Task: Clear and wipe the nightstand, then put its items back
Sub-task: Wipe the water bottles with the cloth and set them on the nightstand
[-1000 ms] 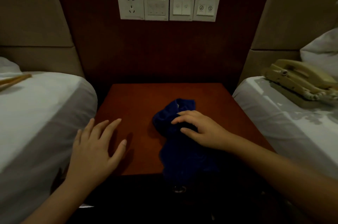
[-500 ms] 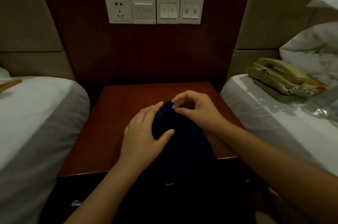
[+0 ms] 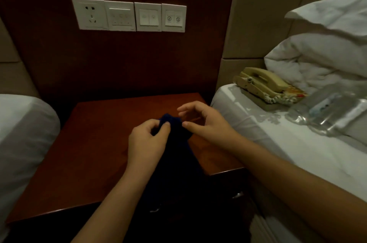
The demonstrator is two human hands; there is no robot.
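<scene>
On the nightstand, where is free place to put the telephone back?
The nightstand top is bare left of the left hand, up to the left bed, and along the back wall. The middle is crowded: both hands and the blue cloth.

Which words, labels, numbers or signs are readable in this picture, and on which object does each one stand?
No text can be read.
Wall switch plates: small icons, two of them crossed circles on the rightmost plate; any lettering is too small.
Plastic water bottles on the right bed: label blurred.
Telephone: no legible marking.
</scene>
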